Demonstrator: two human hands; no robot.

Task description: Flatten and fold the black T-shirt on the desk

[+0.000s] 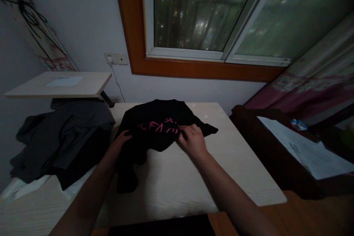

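pale wood-grain tabletop (179,180) bears a crumpled black cloth garment (155,140) with pink lettering (158,127) between our left hand (119,146) and right hand (195,141); both touch it, gripping or not we cannot tell. likely light, soft, best held by opposite edges.

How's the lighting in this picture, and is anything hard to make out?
Head view: dim overall, with brighter glints in the window; head view: the black garment loses most fold detail, its pink lettering only partly legible; soft shadow darkens the table nearby.
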